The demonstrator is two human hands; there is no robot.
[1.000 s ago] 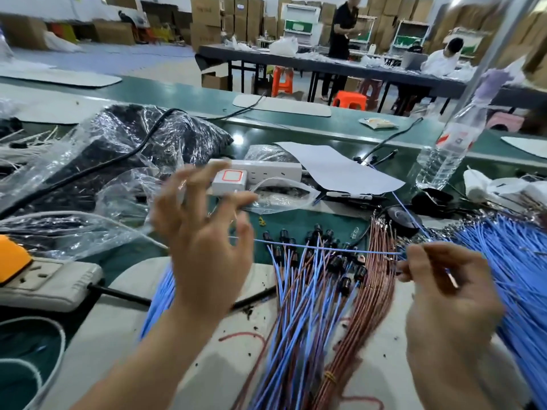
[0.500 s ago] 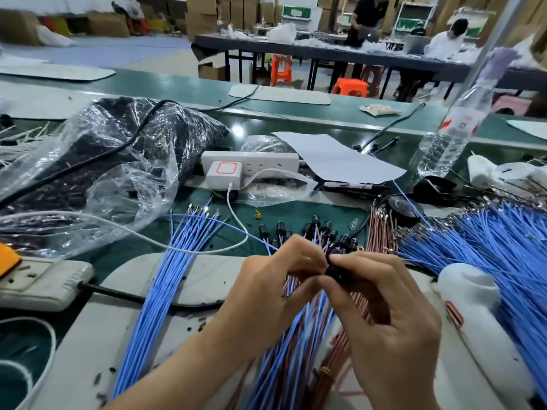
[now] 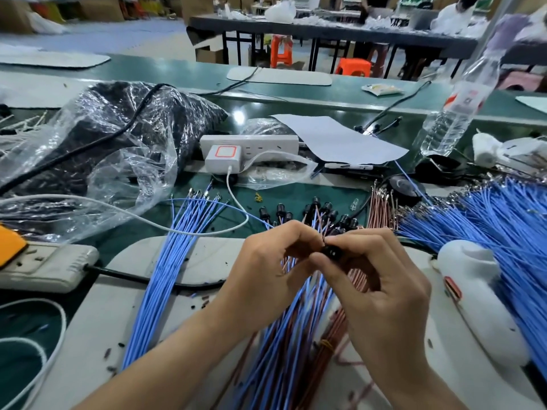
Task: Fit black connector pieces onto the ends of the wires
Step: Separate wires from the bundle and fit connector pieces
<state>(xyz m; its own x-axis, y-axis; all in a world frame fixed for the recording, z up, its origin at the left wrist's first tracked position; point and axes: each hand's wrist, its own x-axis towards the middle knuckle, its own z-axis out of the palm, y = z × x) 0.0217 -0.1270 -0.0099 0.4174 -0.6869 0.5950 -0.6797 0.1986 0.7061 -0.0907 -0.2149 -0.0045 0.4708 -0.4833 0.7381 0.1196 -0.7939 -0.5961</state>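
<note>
Both hands meet above the middle of the worktop [image 3: 296, 199], over the near white mat [image 3: 118, 306], and the whole step turns on the small gap between their fingertips. The right hand [image 3: 381, 288] has its grip clenched on a black connector piece [image 3: 330, 250], pinched between thumb and forefinger with its open face towards the left. The left hand [image 3: 272, 270], fingers curled, pinches a thin wire [image 3: 319, 224] just beside that face. From the pinch the wire runs up and away towards the far edge, so its long axis lies across the connector's mouth rather than straight into it. Whether the metal tip is already seated I cannot tell, since the fingertips hide the joint. In my judgement the fitting is at the push-home stage: the wire end lies left of the connector and touching or nearly touching it. The left hand is nearer the wire and should feed it, while the right only steadies the piece. A row of fitted connectors [image 3: 281, 210] lies just beyond the hands. Loose blue wires [image 3: 171, 261] fan out to the left, and brown wires [image 3: 381, 205] and a large blue heap [image 3: 488, 220] lie towards the right edge, so a good deal of work seems left.
</note>
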